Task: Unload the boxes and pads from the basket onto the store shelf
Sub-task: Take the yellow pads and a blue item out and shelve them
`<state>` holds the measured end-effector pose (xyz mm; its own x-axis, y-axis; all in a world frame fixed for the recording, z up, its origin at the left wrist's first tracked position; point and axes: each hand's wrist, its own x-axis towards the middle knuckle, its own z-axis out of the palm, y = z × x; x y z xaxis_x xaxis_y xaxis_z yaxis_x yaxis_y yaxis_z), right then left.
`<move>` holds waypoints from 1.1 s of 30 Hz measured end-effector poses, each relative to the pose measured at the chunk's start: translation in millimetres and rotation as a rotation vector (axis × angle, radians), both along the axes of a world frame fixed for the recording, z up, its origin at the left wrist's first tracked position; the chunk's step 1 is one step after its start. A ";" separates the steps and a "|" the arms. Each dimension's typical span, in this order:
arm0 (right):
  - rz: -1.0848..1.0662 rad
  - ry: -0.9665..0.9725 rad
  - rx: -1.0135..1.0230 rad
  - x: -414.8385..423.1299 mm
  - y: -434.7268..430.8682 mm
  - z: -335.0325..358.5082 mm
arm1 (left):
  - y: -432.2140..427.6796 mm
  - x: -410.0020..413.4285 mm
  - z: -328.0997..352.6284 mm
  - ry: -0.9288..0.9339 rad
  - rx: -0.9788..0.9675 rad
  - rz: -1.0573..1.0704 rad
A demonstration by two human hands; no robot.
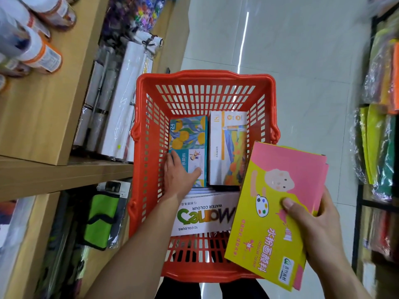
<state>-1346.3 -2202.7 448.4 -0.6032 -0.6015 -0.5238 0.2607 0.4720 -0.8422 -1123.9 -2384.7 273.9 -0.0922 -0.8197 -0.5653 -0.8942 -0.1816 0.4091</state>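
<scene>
A red basket (149, 147) holds a teal box (187, 137), with a white box (218, 147) at its three o'clock. A white watercolour box (203, 214) lies at six o'clock. Pink-yellow pads (278, 210) tilt over the rim.

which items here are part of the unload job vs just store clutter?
Job:
- red basket
- teal paint box, left hand on it
- white paint box
- water colour box
- pink-yellow pads, held in right hand
- wooden shelf

Clutter:
- white rolls
- orange-labelled cans
- green pouch
- coloured sheets on the right rack
</scene>
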 end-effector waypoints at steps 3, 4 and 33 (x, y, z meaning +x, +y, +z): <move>-0.002 0.012 0.008 -0.4 1.1 -0.6 | -6.2 -2.6 1.9 0.066 0.140 0.036; -0.001 0.017 0.012 -0.1 1.5 -0.7 | -7.5 -4.1 2.5 0.070 0.169 0.029; 0.144 -0.002 -0.045 26.8 -41.9 79.4 | 18.0 63.8 268.1 0.375 -0.321 0.155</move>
